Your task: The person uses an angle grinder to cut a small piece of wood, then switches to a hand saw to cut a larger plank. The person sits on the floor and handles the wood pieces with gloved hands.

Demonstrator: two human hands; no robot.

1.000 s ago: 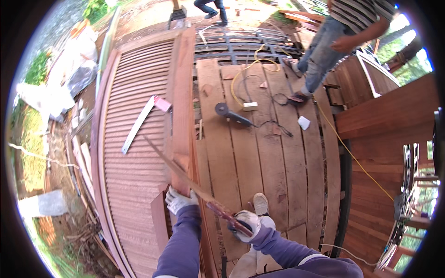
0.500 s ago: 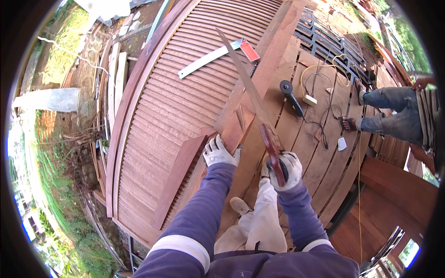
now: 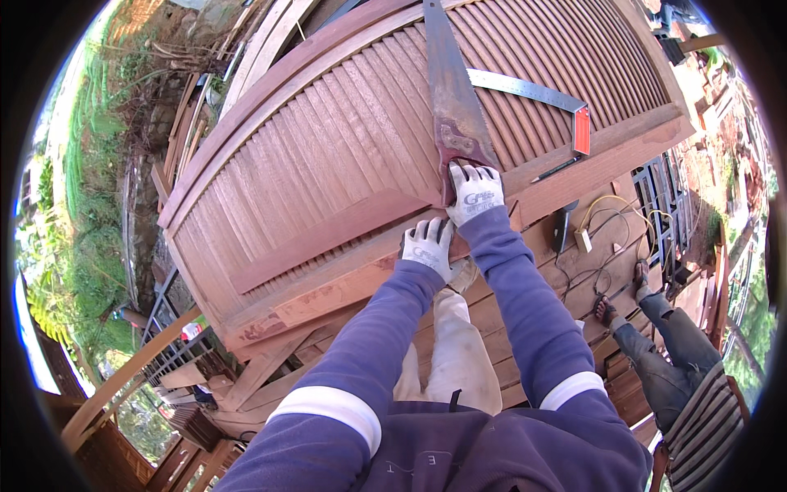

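Observation:
My right hand (image 3: pixel 477 195), in a white work glove, is closed around the dark red handle of a handsaw (image 3: pixel 456 94). The saw's blade lies over a slatted wooden panel (image 3: pixel 352 135) and points away from me. Just left and nearer, my gloved left hand (image 3: pixel 428 248) grips wood at the panel's near edge, fingers over the top; what lies under the palm is hidden. A loose reddish board (image 3: pixel 336 238) with a slanted end rests on the slats beside the left hand. Right of the saw, a try square (image 3: pixel 533 92) with a red-faced stock lies on the panel.
A dark pencil (image 3: pixel 556 169) lies on the panel's frame. Below, on the plank deck, are a black power tool (image 3: pixel 563 225), a pale socket block (image 3: pixel 583 240) and looping cables. Another person (image 3: pixel 668 328) stands at right. A metal grille (image 3: pixel 660 201) is beyond the deck.
The saw has swung from raised above the panel's edge to lying across the slats, my right hand moving forward with it. My left hand has stayed at the edge. The view has turned.

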